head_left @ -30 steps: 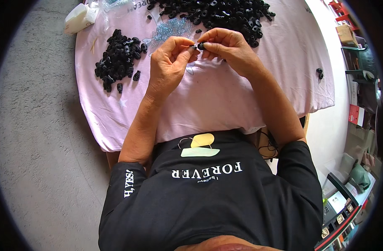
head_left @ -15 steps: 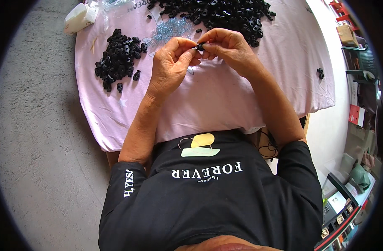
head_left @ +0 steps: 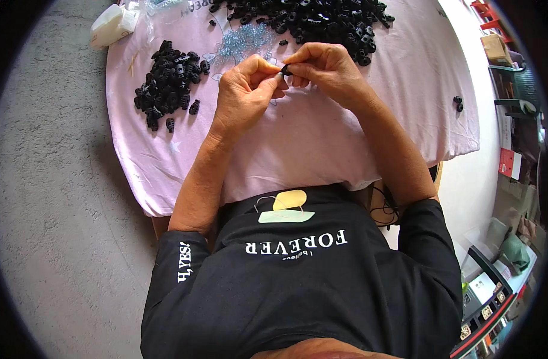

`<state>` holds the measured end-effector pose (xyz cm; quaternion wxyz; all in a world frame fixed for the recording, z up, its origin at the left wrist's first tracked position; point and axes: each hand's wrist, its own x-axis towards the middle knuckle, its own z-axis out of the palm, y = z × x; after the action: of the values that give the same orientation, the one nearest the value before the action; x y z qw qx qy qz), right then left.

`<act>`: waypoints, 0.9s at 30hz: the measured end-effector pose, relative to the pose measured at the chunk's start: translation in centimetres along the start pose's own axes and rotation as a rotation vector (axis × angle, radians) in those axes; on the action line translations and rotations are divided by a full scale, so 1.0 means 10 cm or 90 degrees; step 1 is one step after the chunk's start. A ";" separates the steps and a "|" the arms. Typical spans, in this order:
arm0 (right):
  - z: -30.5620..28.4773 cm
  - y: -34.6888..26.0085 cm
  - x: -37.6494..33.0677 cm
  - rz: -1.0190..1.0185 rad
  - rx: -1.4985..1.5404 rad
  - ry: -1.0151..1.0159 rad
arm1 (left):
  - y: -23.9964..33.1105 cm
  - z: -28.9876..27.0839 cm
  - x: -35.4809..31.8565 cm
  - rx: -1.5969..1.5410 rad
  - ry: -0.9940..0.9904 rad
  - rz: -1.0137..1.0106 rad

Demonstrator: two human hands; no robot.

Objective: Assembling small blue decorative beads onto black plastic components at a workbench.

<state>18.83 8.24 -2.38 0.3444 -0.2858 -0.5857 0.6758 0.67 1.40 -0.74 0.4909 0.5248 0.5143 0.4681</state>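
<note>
Left head-worn fisheye, pretty close in, looking down over a black printed T-shirt onto a pink cloth-covered bench.

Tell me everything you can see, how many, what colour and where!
Held piece: one, black, top middle
Big pile: lots, black, cloth's far side
Small pile: lots, black, cloth's left
Loose pieces: two, black, cloth's right
Tiny bits: lots, pale blue, between the piles
Cloth: one, pink, middle
Packet: one, white, top left
Plastic bag: one, clear, beside the packet
Box: one, brown, top right
Floor: one, grey, left
Shelf clutter: lots, mixed colours, right
Shirt: one, black, bottom middle
Left hand: one, bare, grip on held piece
Right hand: one, bare, grip on held piece
</note>
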 end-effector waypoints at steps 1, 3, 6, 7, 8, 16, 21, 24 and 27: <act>0.00 0.02 0.00 -0.017 -0.019 0.002 | 0.00 0.00 0.00 0.009 0.004 -0.001; 0.00 0.04 -0.01 -0.034 -0.037 0.005 | 0.01 0.02 0.00 0.012 0.009 -0.005; 0.03 0.04 -0.02 -0.046 -0.089 0.010 | 0.01 0.04 -0.01 0.020 0.023 -0.014; 0.04 0.02 -0.03 -0.055 -0.104 0.019 | 0.01 0.05 -0.01 0.025 0.028 -0.017; 0.05 0.01 -0.04 -0.065 -0.119 0.029 | 0.01 0.05 -0.01 0.025 0.029 -0.017; 0.09 0.03 -0.02 -0.118 -0.193 0.061 | 0.07 0.01 0.00 0.011 0.014 -0.033; 0.06 0.00 -0.01 -0.078 -0.090 0.035 | 0.07 0.02 0.00 -0.008 0.024 -0.020; 0.07 -0.02 -0.02 -0.037 -0.006 0.038 | 0.08 0.02 0.01 -0.017 0.022 -0.007; 0.05 -0.05 -0.03 -0.040 0.036 0.041 | 0.09 0.01 0.01 -0.018 0.009 0.015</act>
<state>18.67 7.72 -1.85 0.3921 -0.2789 -0.5637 0.6713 0.88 1.50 0.15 0.4890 0.5207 0.5046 0.4850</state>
